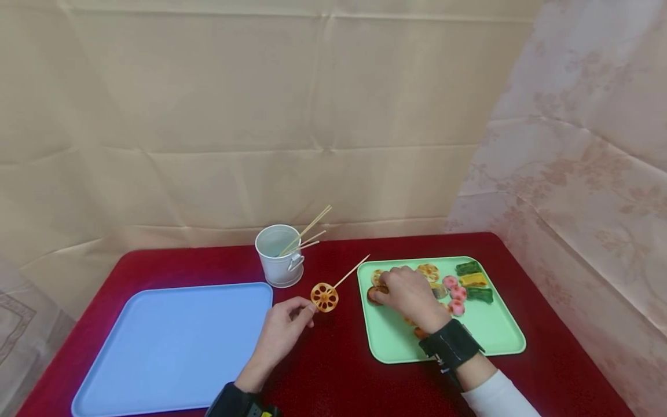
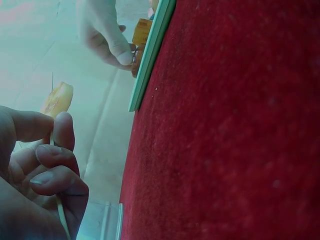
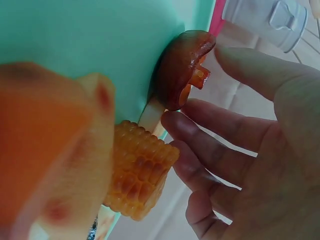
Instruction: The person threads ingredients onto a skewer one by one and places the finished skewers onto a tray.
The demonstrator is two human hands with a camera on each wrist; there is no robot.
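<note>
My left hand point(image 1: 283, 329) pinches a thin wooden skewer point(image 1: 351, 271) between thumb and fingers. A lotus root slice point(image 1: 324, 297) with browned holes is threaded on it, just beyond the fingertips, and the bare pointed end sticks out up and right. In the left wrist view the skewer point(image 2: 61, 212) runs down through the curled fingers. Over the left part of the green tray point(image 1: 388, 347), my right hand point(image 1: 411, 292) holds a brown mushroom point(image 3: 172, 67) by its cap, thumb on one edge and fingers on the other. A corn piece point(image 3: 142, 170) sits right beside those fingers.
A white bucket point(image 1: 278, 269) with several skewers stands at the back. The blue tray point(image 1: 182, 347) lies on the left. Pink balls point(image 1: 457, 292), green pieces point(image 1: 479, 295) and a yellow piece point(image 1: 473, 280) occupy the green tray's right part. A cloth wall point(image 1: 312, 116) rises behind the red table.
</note>
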